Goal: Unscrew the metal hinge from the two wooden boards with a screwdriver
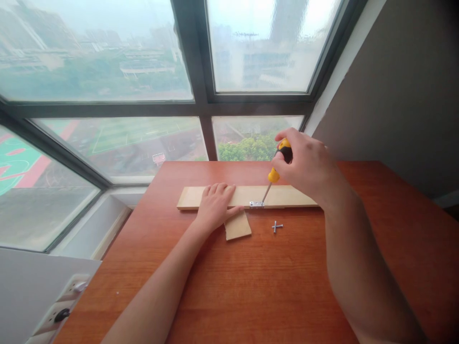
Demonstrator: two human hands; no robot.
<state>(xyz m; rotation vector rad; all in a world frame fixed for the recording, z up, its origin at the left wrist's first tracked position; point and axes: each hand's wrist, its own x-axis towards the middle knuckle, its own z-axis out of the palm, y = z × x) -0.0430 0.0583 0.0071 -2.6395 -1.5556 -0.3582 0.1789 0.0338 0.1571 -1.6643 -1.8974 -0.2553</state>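
Gripping a yellow-and-black screwdriver (273,176), the right hand (304,164) holds its tip at a metal bracket (256,204); the left hand (215,203), fingers extended, rests on a wooden board (289,194).

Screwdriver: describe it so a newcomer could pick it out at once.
On the reddish table by the window lies a long pale board. The right hand grips the screwdriver, which slants down to a small silvery fitting at the board's near edge. Its yellow and black handle sets it apart from the bare metal screws nearby.
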